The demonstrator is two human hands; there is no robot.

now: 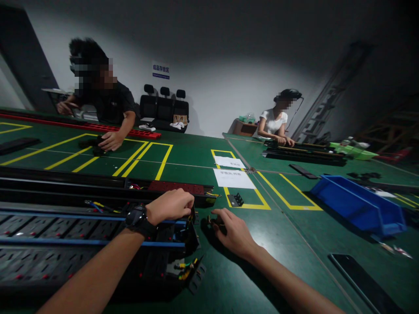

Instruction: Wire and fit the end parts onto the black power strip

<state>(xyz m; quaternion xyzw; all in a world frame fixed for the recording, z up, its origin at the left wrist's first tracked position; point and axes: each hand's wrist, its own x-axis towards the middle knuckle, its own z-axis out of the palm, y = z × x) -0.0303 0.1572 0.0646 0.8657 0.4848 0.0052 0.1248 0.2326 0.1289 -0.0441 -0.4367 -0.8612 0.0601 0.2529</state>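
My left hand (172, 204), with a black watch (135, 216) on its wrist, reaches over the right end of a row of long black power strips (81, 231). Its fingers are closed at the top of a black end plate (193, 237) on a blue-edged strip. Beside that end, my right hand (234, 231) is low over the green table, its fingers curled together round something small and dark that I cannot make out. Nearer to me, another end plate (197, 275) hangs tilted from a strip, with yellow and green wires (185, 269) showing.
A loose black bracket (236, 199) lies near white paper labels (234, 179). To the right are a blue bin (358, 205) and a phone (362, 281). Two people (109, 104) work across the table, one (276, 120) at the far right beside more strips.
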